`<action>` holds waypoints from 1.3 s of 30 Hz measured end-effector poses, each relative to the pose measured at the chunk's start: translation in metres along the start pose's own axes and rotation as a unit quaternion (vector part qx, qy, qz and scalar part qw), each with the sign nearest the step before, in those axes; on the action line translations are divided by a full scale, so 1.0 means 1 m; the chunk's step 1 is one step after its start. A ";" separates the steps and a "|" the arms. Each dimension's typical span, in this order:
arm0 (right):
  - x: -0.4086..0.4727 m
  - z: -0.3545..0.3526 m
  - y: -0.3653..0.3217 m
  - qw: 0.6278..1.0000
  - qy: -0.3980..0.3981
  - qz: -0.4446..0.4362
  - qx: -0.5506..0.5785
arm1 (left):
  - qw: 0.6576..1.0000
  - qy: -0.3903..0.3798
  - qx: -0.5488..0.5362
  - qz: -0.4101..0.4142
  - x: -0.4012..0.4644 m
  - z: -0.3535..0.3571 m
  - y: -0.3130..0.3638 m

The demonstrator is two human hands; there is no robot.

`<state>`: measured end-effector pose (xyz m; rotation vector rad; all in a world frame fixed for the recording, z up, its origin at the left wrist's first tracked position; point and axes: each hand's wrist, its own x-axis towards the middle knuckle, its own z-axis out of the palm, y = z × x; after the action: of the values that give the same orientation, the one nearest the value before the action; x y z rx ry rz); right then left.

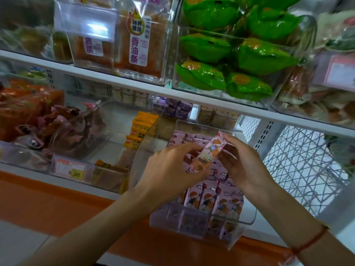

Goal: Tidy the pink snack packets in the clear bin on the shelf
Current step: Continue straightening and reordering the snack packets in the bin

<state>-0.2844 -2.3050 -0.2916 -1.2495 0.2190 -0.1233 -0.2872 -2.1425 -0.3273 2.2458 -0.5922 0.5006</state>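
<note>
At lower centre of the frame, both hands hold one pink snack packet (208,152) tilted above the clear bin (247,217) on the shelf (134,87): left hand (172,167) apparently pinching its lower end, right hand (244,160) gripping its top. More pink packets (211,198) stand upright inside the bin.

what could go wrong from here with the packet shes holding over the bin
1. Both hands, left and right, pinch one pink packet tilted above the clear bin; pushing it in could topple the upright packets below.
2. The bin appears to jut past the shelf edge, so pressing down might tip it.
</note>
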 end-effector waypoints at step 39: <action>-0.022 0.041 0.036 0.984 0.010 -0.095 -0.148 | 0.867 -0.156 -0.442 -0.170 -0.007 -0.037 -0.025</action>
<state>-0.2968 -2.2511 -0.3115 -1.5664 0.1380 -0.2768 -0.2851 -2.0977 -0.3213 1.4748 -0.4351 -0.2961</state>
